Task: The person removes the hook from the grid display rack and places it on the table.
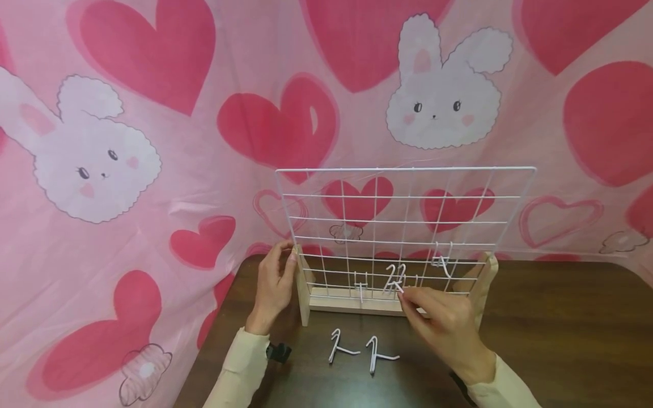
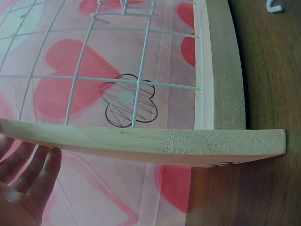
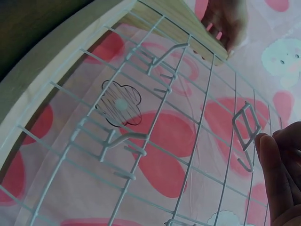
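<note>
A white wire grid rack with wooden side boards stands before me on the table. My left hand holds the upper end of its left wooden board, fingertips against the outer face. In my right hand, thumb and fingers pinch a white wire hook by its prong, its bent ends towards the grid. Other hooks hang on the grid: one low near the middle and one further right. Another hung hook shows in the right wrist view.
Two loose white hooks lie on the dark wooden table in front of the rack, a left one and a right one. Behind the table hangs a pink cloth printed with hearts and rabbits.
</note>
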